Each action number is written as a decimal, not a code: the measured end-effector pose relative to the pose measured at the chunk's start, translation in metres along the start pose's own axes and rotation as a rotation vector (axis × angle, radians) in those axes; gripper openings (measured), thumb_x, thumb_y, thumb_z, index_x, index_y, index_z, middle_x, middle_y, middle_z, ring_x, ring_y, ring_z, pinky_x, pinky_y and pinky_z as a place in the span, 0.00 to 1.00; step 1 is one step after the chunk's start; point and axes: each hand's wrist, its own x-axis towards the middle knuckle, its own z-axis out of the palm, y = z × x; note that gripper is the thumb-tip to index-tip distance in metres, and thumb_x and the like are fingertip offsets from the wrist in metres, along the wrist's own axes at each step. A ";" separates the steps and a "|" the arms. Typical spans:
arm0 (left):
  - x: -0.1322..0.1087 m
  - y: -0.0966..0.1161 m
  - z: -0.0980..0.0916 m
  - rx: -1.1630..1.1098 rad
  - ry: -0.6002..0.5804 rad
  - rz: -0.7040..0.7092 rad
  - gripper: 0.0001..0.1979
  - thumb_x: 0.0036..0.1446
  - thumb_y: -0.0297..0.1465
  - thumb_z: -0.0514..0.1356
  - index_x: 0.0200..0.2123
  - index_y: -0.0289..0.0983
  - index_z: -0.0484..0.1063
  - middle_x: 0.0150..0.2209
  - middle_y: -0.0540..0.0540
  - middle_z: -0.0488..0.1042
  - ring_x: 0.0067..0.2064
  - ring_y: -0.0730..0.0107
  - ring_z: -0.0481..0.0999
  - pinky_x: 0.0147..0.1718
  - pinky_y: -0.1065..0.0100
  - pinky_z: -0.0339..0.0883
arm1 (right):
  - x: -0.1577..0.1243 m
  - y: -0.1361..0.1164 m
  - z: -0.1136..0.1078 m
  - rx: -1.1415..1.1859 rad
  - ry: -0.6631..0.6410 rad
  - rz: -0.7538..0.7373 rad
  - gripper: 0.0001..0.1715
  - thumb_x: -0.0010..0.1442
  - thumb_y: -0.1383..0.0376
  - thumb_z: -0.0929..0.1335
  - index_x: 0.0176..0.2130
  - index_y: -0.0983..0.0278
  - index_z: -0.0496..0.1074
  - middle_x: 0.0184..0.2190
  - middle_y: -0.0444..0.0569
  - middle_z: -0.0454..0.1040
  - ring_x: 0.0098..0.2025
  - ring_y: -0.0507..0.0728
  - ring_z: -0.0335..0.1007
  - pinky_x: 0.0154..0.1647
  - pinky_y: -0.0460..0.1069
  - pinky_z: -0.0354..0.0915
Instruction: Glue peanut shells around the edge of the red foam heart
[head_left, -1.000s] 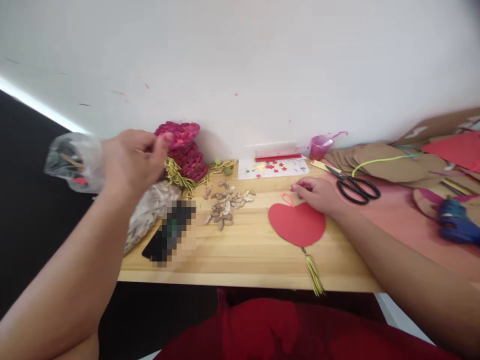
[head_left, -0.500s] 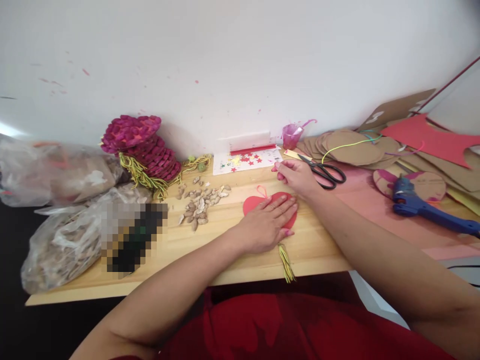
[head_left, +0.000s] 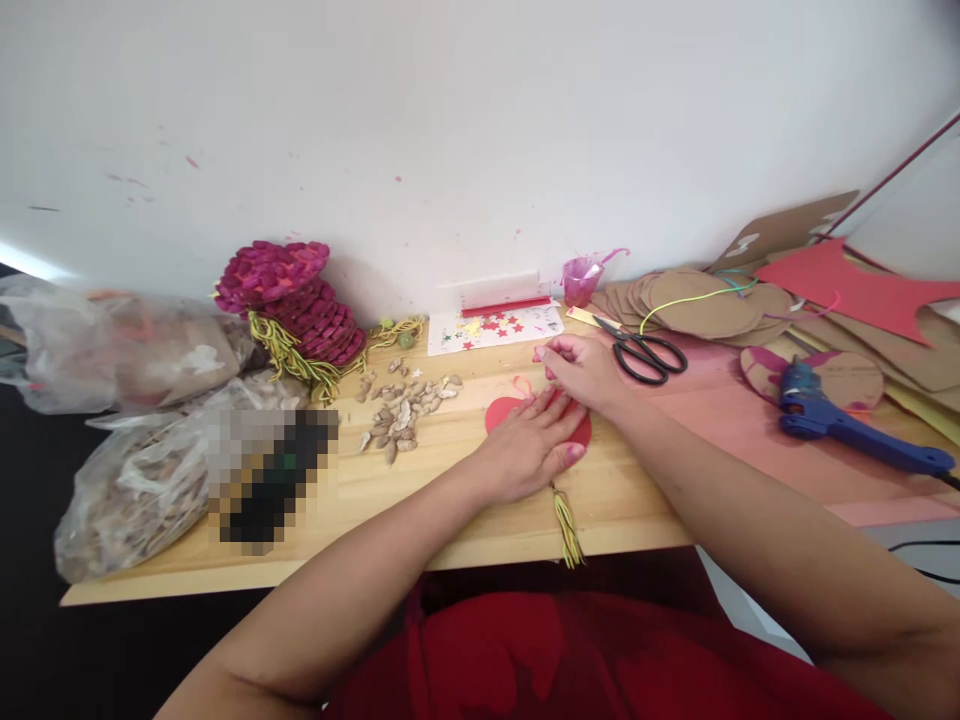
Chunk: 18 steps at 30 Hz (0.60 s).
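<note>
My left hand point(head_left: 531, 448) lies flat with fingers stretched out on a red paper apple shape point(head_left: 501, 412) on the wooden table point(head_left: 450, 490). A yellow tassel point(head_left: 567, 520) hangs from the shape over the table's front edge. My right hand point(head_left: 577, 368) rests just behind the shape, fingers curled in a pinch near its pink loop point(head_left: 522, 384); what it holds is too small to make out. A pile of pale seeds point(head_left: 401, 405) lies to the left of the shape.
Black scissors point(head_left: 643, 352) lie right of my right hand, a blue glue gun point(head_left: 840, 425) farther right, among brown card discs point(head_left: 701, 300) and red paper point(head_left: 862, 285). A star sticker sheet point(head_left: 495, 328), magenta stacked pieces point(head_left: 292, 295) and plastic bags point(head_left: 127, 470) line the wall and the left side.
My left hand came down from the plastic bag at the left and now presses flat on the red shape. My right hand has drawn in close behind the shape.
</note>
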 end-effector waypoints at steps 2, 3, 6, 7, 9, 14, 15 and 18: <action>0.002 -0.001 0.000 0.008 -0.021 -0.031 0.32 0.73 0.41 0.41 0.73 0.29 0.46 0.74 0.36 0.45 0.75 0.55 0.38 0.72 0.53 0.41 | -0.001 0.000 0.000 -0.035 -0.028 -0.015 0.17 0.67 0.55 0.68 0.34 0.65 0.73 0.24 0.40 0.72 0.25 0.50 0.69 0.30 0.48 0.69; 0.003 -0.001 0.000 0.027 -0.029 -0.040 0.33 0.73 0.40 0.42 0.72 0.27 0.46 0.74 0.35 0.45 0.75 0.55 0.39 0.72 0.54 0.40 | -0.002 0.000 0.001 -0.053 -0.039 -0.021 0.17 0.67 0.55 0.69 0.33 0.65 0.73 0.25 0.40 0.72 0.25 0.50 0.69 0.30 0.48 0.69; 0.004 0.002 0.004 0.094 -0.020 -0.054 0.33 0.72 0.40 0.42 0.72 0.25 0.46 0.74 0.33 0.44 0.75 0.54 0.38 0.72 0.53 0.39 | -0.004 -0.002 0.001 -0.099 -0.056 -0.030 0.16 0.68 0.56 0.68 0.35 0.66 0.73 0.28 0.42 0.74 0.27 0.50 0.70 0.32 0.49 0.70; 0.004 0.003 0.005 0.109 -0.010 -0.062 0.34 0.73 0.41 0.41 0.72 0.25 0.45 0.74 0.33 0.43 0.75 0.54 0.38 0.72 0.53 0.39 | -0.004 -0.002 0.001 -0.111 -0.058 -0.032 0.16 0.68 0.56 0.68 0.35 0.66 0.74 0.29 0.42 0.74 0.28 0.50 0.71 0.32 0.49 0.71; 0.002 0.005 0.008 0.130 0.011 -0.082 0.35 0.72 0.44 0.41 0.72 0.25 0.45 0.74 0.32 0.43 0.75 0.54 0.38 0.72 0.53 0.39 | -0.005 -0.002 0.000 -0.134 -0.062 -0.034 0.15 0.69 0.57 0.68 0.37 0.66 0.74 0.31 0.43 0.75 0.29 0.51 0.72 0.33 0.49 0.72; 0.001 0.009 0.013 0.154 0.071 -0.141 0.39 0.71 0.49 0.42 0.72 0.26 0.45 0.74 0.32 0.41 0.75 0.53 0.37 0.72 0.53 0.39 | -0.004 -0.001 0.001 -0.195 -0.065 -0.049 0.14 0.69 0.57 0.68 0.41 0.66 0.75 0.35 0.46 0.77 0.33 0.52 0.74 0.36 0.51 0.73; 0.001 0.010 0.014 0.163 0.083 -0.152 0.41 0.70 0.51 0.42 0.72 0.25 0.44 0.74 0.31 0.41 0.75 0.53 0.37 0.72 0.53 0.39 | -0.004 -0.001 0.001 -0.206 -0.066 -0.056 0.14 0.69 0.57 0.68 0.42 0.66 0.75 0.36 0.46 0.77 0.34 0.53 0.75 0.37 0.51 0.73; 0.001 0.016 0.016 0.213 0.100 -0.196 0.45 0.68 0.55 0.42 0.72 0.24 0.45 0.74 0.30 0.41 0.75 0.49 0.38 0.72 0.52 0.39 | -0.002 0.002 0.002 -0.235 -0.074 -0.077 0.13 0.68 0.58 0.68 0.44 0.66 0.75 0.39 0.47 0.77 0.36 0.54 0.75 0.39 0.53 0.74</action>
